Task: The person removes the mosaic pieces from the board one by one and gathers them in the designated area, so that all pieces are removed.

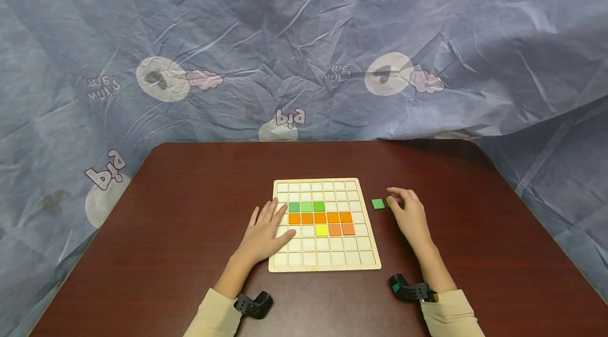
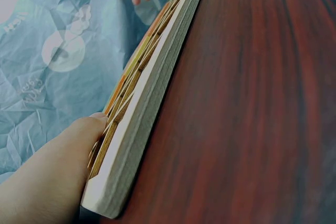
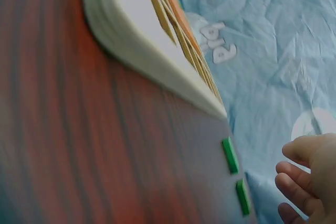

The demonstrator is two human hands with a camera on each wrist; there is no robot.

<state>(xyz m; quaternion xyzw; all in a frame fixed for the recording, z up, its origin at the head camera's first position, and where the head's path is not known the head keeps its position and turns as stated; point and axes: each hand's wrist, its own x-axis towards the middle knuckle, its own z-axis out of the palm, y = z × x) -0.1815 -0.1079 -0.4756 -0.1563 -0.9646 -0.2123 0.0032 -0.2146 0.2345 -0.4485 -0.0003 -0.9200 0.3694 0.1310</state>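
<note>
A pale wooden grid board lies on the table with coloured square tiles in some cells. Three green tiles form one row, and several orange tiles the row below. Under these are a yellow tile and two darker orange tiles. My left hand rests spread on the board's left side. Right of the board, a loose green tile lies beside a second green tile, partly hidden by my right hand in the head view. In the right wrist view, its loosely bent fingers are apart from both tiles.
The dark red-brown wooden table extends around the board on all sides. A blue-grey printed cloth hangs behind the table. Each wrist carries a black strap, the left strap and the right strap, both over the table's near part.
</note>
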